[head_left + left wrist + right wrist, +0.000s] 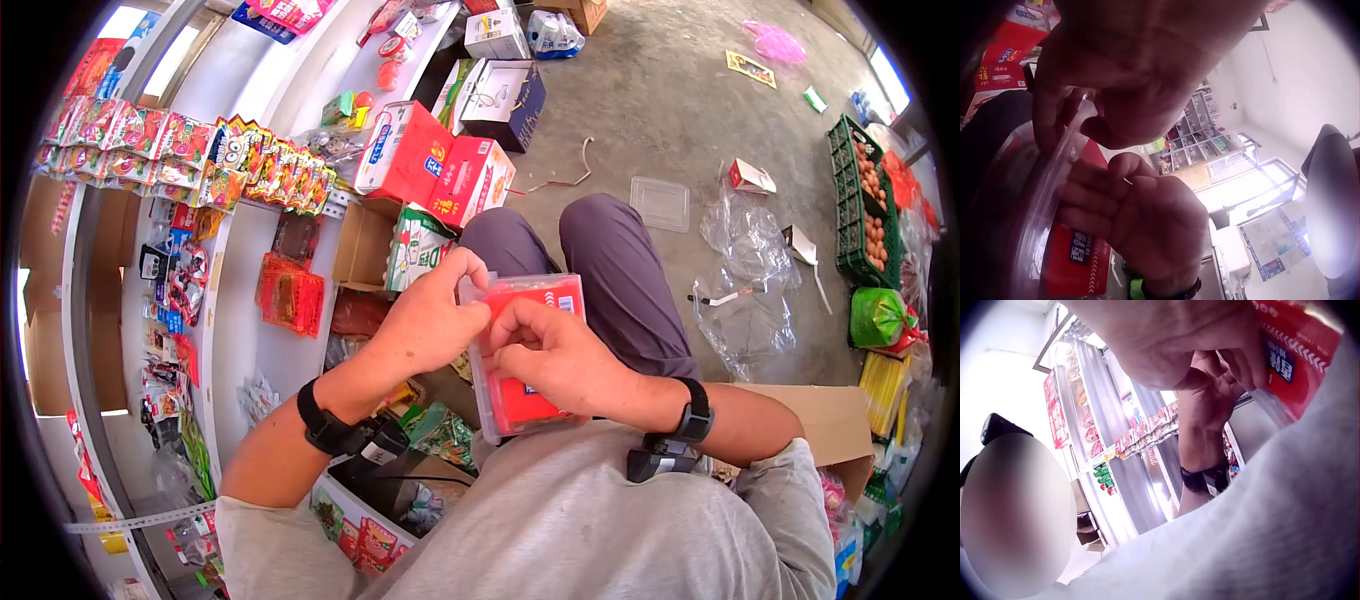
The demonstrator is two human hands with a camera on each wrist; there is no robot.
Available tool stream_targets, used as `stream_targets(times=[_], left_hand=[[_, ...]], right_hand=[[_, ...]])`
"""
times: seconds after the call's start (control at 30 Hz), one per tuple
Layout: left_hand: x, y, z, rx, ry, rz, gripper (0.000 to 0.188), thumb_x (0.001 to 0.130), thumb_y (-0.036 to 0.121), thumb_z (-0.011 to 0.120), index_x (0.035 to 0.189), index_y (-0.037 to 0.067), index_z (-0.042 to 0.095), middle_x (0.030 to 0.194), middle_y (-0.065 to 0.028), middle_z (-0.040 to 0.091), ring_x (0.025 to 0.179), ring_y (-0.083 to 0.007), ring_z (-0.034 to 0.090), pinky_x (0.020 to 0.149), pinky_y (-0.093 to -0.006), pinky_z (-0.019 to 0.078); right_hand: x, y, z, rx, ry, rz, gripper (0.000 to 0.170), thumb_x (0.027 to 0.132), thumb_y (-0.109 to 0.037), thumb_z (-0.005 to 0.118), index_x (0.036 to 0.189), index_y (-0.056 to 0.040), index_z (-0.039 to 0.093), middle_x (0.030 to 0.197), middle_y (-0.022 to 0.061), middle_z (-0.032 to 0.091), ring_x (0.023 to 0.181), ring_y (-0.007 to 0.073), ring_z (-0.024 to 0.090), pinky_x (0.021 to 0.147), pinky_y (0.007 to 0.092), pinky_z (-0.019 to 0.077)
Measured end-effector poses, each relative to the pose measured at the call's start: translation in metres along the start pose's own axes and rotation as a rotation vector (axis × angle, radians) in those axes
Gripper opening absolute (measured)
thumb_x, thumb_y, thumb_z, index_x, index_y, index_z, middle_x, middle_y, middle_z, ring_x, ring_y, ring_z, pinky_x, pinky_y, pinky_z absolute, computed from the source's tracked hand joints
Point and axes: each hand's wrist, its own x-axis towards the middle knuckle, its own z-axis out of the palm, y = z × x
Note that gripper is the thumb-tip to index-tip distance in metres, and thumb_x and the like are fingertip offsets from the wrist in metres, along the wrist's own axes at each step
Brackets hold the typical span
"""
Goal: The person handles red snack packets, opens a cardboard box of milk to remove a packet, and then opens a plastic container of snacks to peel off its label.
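A clear plastic box with a red printed packet in or on it lies over the person's lap in the head view. The left hand grips the box's far left rim between thumb and fingers. The right hand lies over the red packet, its fingers bent near the left rim, close to the left fingertips. In the left wrist view the right hand has its fingers against the box edge beside the red packet. The right wrist view shows the red packet beside the right hand.
Shelves with hanging snack packets stand at the left. Red cartons and an open dark box are beyond the knees. On the floor lie a clear lid and plastic wrap; a green egg crate stands at right.
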Motion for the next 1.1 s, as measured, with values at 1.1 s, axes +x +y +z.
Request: stream_targets(times=[1.1], left_hand=[[0.006,-0.005,0.016,0.182,0.089,0.684,0.02,0.088,0.005,0.076,0.109,0.005,0.075,0.096,-0.01,0.068,0.088,-0.0252,0.068,0.078,-0.0324,0.0544]], right_hand=[[-0.011,-0.011,-0.046,-0.036,0.205,0.07,0.01,0.095,-0.008,0.057,0.1,0.0012,0.058,0.088,0.0093,0.069,0.081,0.0146,0.069,0.074,0.03,0.058]])
